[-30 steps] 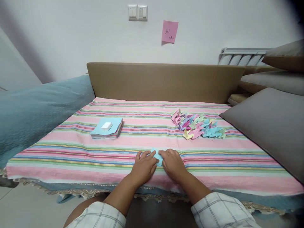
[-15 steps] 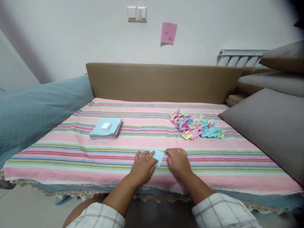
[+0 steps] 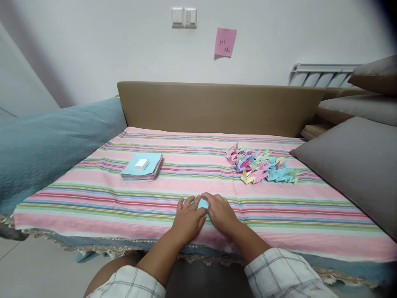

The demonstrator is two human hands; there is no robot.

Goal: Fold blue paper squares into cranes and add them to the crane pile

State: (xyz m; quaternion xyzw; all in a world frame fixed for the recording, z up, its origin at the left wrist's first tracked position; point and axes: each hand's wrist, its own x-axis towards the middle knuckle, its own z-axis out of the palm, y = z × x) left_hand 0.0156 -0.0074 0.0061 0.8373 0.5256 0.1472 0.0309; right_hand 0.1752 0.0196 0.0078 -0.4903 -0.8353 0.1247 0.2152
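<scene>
A small square of light blue folding paper [image 3: 203,203] lies on the striped cloth, mostly covered by my two hands. My left hand [image 3: 188,218] rests on its left side, with thumb and forefinger on the paper and the other fingers spread on the cloth. From the right, my right hand [image 3: 219,212] curls its fingers onto the paper's right and far edges. The thumbs come close together at the near side. How the paper is folded underneath cannot be made out.
A stack of coloured paper [image 3: 142,174] sits at the left, with a small white block [image 3: 142,164] on top. At the right lies a cluster of folded paper cranes [image 3: 259,166]. Grey cushions [image 3: 350,157] border the right side; a blue-covered armrest [image 3: 62,140] borders the left.
My right hand has moved left onto the blue paper, covering more of it and meeting my left hand. My left hand has stayed in place. The view has shifted slightly.
</scene>
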